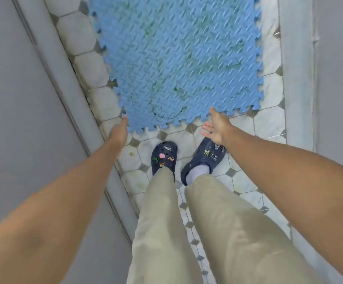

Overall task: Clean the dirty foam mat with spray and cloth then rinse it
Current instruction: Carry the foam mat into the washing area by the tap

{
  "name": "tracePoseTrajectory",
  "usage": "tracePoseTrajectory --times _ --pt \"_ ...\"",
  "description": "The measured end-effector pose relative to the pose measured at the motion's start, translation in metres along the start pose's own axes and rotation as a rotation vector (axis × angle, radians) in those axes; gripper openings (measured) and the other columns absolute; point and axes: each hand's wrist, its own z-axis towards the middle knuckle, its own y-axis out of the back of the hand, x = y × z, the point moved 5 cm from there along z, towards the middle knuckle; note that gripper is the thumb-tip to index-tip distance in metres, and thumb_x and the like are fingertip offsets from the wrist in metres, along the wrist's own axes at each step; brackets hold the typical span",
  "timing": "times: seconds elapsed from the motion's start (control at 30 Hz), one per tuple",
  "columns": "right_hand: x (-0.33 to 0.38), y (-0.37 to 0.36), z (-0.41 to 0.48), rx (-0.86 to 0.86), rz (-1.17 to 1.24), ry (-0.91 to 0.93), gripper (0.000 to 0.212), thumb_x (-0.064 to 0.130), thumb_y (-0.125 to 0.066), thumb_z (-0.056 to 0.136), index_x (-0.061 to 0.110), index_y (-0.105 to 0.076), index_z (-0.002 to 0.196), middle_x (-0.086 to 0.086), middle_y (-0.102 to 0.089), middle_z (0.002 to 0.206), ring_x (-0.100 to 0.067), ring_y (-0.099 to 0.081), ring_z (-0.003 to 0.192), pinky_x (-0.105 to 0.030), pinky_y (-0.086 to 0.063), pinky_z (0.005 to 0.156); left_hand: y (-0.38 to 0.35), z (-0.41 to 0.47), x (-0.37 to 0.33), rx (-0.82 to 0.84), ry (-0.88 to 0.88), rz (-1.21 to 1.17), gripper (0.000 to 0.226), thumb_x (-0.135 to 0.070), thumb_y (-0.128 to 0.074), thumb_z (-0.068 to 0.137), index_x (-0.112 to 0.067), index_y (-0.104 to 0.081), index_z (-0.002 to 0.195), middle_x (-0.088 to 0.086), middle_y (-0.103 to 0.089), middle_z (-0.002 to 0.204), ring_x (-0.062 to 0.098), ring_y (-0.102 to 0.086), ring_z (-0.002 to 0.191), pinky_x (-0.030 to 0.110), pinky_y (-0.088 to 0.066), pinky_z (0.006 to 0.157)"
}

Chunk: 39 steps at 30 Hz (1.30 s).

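You are looking straight down at a floor of pale octagonal tiles [273,121] with small grey squares between them, running between grey walls [12,99] on either side. A blue foam mat [187,48] with a ridged surface and jigsaw-toothed edges lies flat on the tiles ahead of you and fills the upper middle of the view. Green stains [179,91] are smeared across its centre and down toward its near edge.

Your legs in beige trousers [162,222] stand just short of the mat, feet in dark blue clogs [163,156] dotted with small charms. Both bare arms reach down toward the near edge.

Your left hand [120,131] is at the mat's near left corner, fingertips meeting the foam; whether it grips or only touches cannot be told. Your right hand [215,128] is spread wide, holding nothing, with one fingertip at the toothed near edge.

A small green spot [131,154] sits on a tile beside your left foot.
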Motion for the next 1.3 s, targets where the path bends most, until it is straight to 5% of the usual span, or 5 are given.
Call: tracePoseTrajectory --times 0.33,0.6,0.8,0.97,1.3 --pt "0.005 0.002 0.096 -0.203 0.296 -0.010 0.070 0.053 -0.063 0.096 0.024 -0.038 0.154 -0.003 -0.035 0.163 -0.030 -0.042 0.144 -0.053 -0.045 0.107 -0.022 0.106 -0.010 -0.152 0.061 -0.194 0.087 -0.067 -0.050 0.087 -0.008 -0.035 0.149 0.007 -0.047 0.146 0.029 -0.051 0.125 0.042 -0.044 0.104" --pt "0.007 0.016 0.112 -0.241 0.334 0.017 0.055 0.063 -0.077 0.080 0.026 -0.061 0.118 0.003 -0.058 0.134 -0.018 -0.040 0.080 -0.019 -0.038 0.048 -0.022 0.101 -0.007 -0.151 0.028 -0.149 0.050 -0.065 -0.069 0.076 -0.019 -0.059 0.091 -0.005 -0.048 0.093 0.013 -0.050 0.076 0.034 -0.046 0.086" --pt "0.014 0.029 0.051 -0.132 0.335 0.029 0.038 0.057 -0.077 0.083 0.029 -0.065 0.106 0.006 -0.048 0.100 -0.015 -0.032 0.073 -0.026 -0.035 0.058 0.014 0.042 -0.013 -0.212 -0.059 -0.083 0.102 -0.089 -0.058 0.058 -0.005 -0.057 0.118 0.014 -0.064 0.110 0.034 -0.066 0.097 0.041 -0.056 0.068" --pt "-0.001 0.046 -0.040 -0.078 0.480 0.013 0.035 0.048 -0.082 0.083 0.023 -0.067 0.104 0.000 -0.058 0.108 -0.020 -0.054 0.087 -0.033 -0.052 0.072 0.049 -0.060 -0.034 -0.266 -0.161 0.113 0.065 -0.072 -0.060 0.081 -0.016 -0.033 0.059 0.004 -0.037 0.055 0.020 -0.039 0.049 0.032 -0.032 0.050" --pt "-0.094 0.100 -0.259 -0.033 0.818 -0.031 0.021 0.020 -0.071 0.097 0.006 -0.063 0.111 -0.013 -0.069 0.091 -0.025 -0.071 0.077 -0.038 -0.062 0.065 0.126 -0.258 -0.104 -0.206 -0.202 0.672 0.074 -0.077 -0.057 0.079 -0.005 -0.050 0.061 0.012 -0.058 0.050 0.032 -0.065 0.051 0.027 -0.047 0.046"
